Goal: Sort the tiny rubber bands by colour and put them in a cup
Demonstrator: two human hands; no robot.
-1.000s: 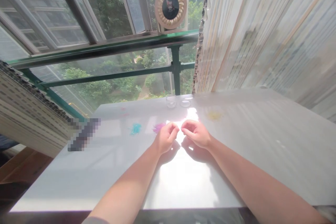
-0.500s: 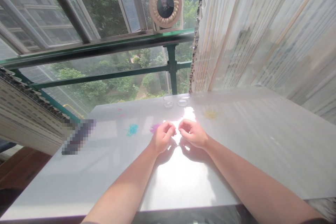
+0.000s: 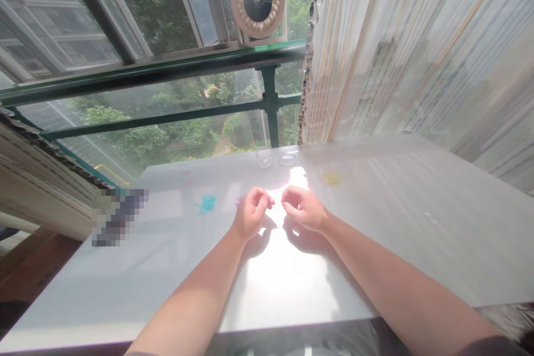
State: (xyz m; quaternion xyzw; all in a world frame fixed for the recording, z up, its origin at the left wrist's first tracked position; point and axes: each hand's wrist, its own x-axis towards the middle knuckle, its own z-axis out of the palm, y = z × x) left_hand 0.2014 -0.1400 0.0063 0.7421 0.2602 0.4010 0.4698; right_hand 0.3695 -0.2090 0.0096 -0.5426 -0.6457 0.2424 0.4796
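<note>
– Sunny window spot with a green railing [image 3: 167, 71] and a string curtain [image 3: 396, 55], and the white table [image 3: 438, 206] is half blown out by glare. So what's that purple clump [image 3: 239, 200], and how would it handle?

– My guess: super light, soft or a bit springy, like loose thread. Doubt it's fragile as such, but I'd bet it scatters or clings to your skin if you're rough. I'd pinch it around the middle with thumb and forefinger, since loose ends probably pull out one by one.

– Where's it sitting, exactly?

– On the table, just beside the left hand [image 3: 251, 211], which covers a good part of it. What pokes out is pinkish purple with a ragged edge. The teal clump [image 3: 207, 204] further left shows better: bright, messy, wispy round the rim. Might be strands, might be tiny bits, too small to say.

– And the hands, are they holding anything?

– Honestly can't tell. Left thumb and finger are nearly together, and the right hand [image 3: 303, 208] is curled with a narrow gap, its tips pointing at the left's but not touching. Anything thin there gets lost in the glare. Beyond them are a clear cup [image 3: 264, 157] and a yellow clump [image 3: 332, 178] off to the right.
</note>
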